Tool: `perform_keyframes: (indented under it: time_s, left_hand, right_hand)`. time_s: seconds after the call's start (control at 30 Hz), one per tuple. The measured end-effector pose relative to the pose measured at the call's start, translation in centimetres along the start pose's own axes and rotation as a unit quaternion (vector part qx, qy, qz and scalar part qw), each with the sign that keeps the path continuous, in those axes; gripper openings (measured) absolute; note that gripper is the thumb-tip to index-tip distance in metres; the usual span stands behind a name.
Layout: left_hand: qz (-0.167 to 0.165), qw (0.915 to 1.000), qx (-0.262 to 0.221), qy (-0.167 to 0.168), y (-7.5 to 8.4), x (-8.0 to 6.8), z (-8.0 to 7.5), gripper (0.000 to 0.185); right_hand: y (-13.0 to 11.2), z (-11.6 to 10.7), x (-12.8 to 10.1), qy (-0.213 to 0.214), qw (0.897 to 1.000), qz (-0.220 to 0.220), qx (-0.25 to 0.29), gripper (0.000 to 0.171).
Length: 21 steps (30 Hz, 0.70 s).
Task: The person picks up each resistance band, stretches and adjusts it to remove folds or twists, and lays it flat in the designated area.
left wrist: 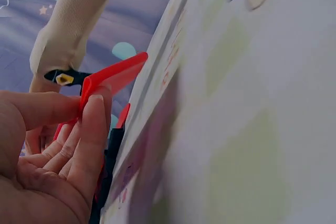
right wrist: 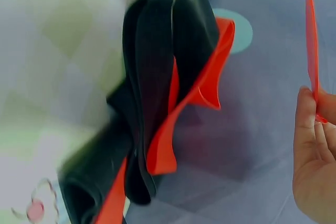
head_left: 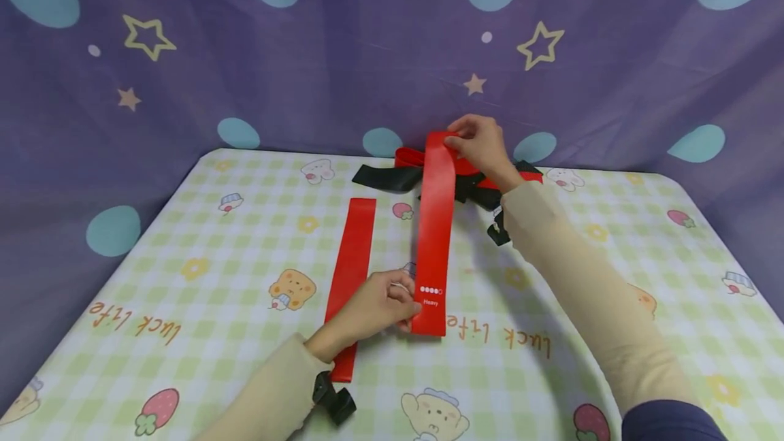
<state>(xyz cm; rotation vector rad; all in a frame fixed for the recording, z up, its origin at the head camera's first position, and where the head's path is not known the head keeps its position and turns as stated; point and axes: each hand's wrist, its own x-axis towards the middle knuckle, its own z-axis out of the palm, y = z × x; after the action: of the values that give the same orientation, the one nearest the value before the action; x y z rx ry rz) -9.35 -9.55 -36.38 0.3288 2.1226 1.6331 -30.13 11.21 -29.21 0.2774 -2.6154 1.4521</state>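
Pinching each end of the red band (head_left: 435, 237), left hand (head_left: 382, 305) low and right hand (head_left: 480, 145) raised over the table (head_left: 184, 305). Judged light, limp, stretchy; ends suit gripping.

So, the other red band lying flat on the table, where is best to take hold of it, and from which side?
Probably the far short end of the flat red band, coming from above. That end lies bare on the tablecloth, while the left hand and its sleeve cover the near part. It lies flat, so pinch the edge to lift.
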Motion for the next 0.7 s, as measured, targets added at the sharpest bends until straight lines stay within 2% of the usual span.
perform_keyframes:
  time_s: [0.1, 0.2, 0.37, 0.7]
  left_hand:
    - [-0.006, 1.0, -0.006, 0.004, -0.4, -0.8, 0.1, 0.015]
    - [-0.01, 0.9999, 0.007, 0.008, -0.5, -1.6, -0.1, 0.016]
    - [-0.017, 0.9998, 0.01, -0.002, -0.4, -2.6, -0.5, 0.018]
    - [-0.052, 0.9984, -0.012, -0.015, -1.8, -4.7, -1.1, 0.016]
  right_hand:
    - [0.0, 1.0, -0.2, -0.013, 1.0, 0.004, 0.005, 0.021]
    - [0.2, 1.9, -0.5, -0.03, 0.999, 0.013, 0.006, 0.019]
    - [0.8, 3.2, -0.6, -0.06, 0.998, 0.026, 0.007, 0.018]
    - [1.0, 6.7, -1.6, -0.113, 0.993, 0.017, -0.012, 0.016]
